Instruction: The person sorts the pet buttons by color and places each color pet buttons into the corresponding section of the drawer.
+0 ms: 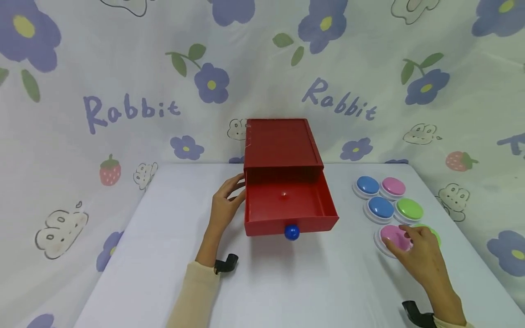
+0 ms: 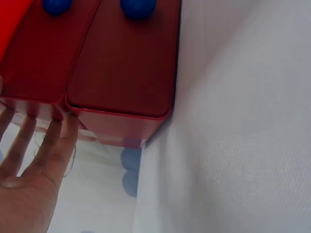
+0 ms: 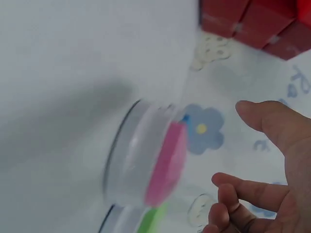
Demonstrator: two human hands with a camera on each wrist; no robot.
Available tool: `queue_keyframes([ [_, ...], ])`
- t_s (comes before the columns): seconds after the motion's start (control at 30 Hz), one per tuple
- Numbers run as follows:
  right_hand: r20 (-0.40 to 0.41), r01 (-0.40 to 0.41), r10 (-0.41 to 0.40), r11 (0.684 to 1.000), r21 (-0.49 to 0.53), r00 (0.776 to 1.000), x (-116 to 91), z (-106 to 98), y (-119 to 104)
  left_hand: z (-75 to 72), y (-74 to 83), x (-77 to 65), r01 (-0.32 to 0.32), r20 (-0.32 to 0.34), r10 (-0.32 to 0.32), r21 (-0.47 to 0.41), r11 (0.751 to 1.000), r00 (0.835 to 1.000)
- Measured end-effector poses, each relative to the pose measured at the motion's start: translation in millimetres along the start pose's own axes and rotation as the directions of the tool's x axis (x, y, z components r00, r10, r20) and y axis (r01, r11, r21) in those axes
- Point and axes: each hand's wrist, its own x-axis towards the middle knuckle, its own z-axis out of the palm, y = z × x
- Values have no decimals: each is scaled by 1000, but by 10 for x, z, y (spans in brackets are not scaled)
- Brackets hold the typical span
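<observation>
A red drawer box [image 1: 283, 141] stands at the back of the table with its top drawer [image 1: 287, 200] pulled out. The drawer's front has a round blue knob [image 1: 292, 232]. My left hand [image 1: 225, 202] rests against the box's left side, its extended fingers along the wall in the left wrist view. On the right, my right hand [image 1: 422, 253] hovers over a pink push button [image 1: 394, 238] with a white base. Its thumb and fingers are spread and hold nothing; in the right wrist view they are apart from the pink button [image 3: 167, 165].
Behind the pink button stand two blue buttons [image 1: 380, 207], a second pink one [image 1: 393, 186] and a green one [image 1: 409, 208]. Another green button [image 1: 434, 234] is partly hidden by the right hand. Lower closed drawers [image 2: 121, 58] show in the left wrist view. A patterned cloth [image 1: 135, 59] hangs behind.
</observation>
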Motion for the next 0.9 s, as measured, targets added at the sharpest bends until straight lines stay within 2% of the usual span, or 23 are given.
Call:
queue_keyframes([
  [0.1, 31, -15, 16, 999, -28, 999, 28, 32, 160, -13, 15, -23, 15, -8, -14, 15, 1000, 1000],
  [0.23, 82, -56, 62, 996, -71, 995, 29, 66, 260, -20, 20, -23, 25, -14, -25, 16, 1000, 1000],
  [0.47, 114, -97, 108, 991, -96, 988, 29, 140, 391, -6, 366, -63, 14, 22, -15, 12, 1000, 1000],
  [0.63, 92, -103, 110, 991, -86, 990, 38, 188, 383, -17, 359, -74, 30, 16, -30, 8, 1000, 999],
  [0.9, 94, -172, 178, 983, -68, 979, 8, 131, 307, 11, 68, -19, 36, 2, -36, -15, 999, 999],
])
